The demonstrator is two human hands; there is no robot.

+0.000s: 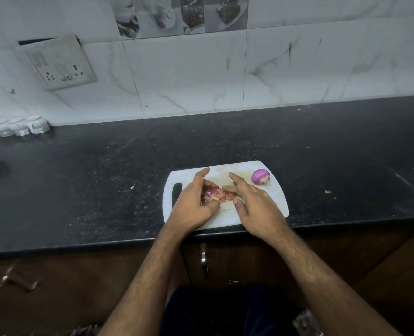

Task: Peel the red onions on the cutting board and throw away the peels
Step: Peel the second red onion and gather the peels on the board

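A white cutting board (pixel 227 218) lies at the front edge of the black counter. A peeled purple onion (pixel 260 176) sits alone at the board's far right corner. In the middle of the board lies a small heap of reddish onion peels (pixel 216 194). My left hand (pixel 192 203) cups the heap from the left, its thumb and lower fingers curled onto the peels, index finger stretched forward. My right hand (pixel 254 204) closes in from the right, fingers fairly straight, its lower fingers touching the peels.
The black counter (pixel 104 185) stretches to both sides, with a few scraps (pixel 328 192) to the right of the board. White ceramic pieces (pixel 19 126) stand at the back left by the tiled wall. A cabinet handle (pixel 203 259) hangs below the counter edge.
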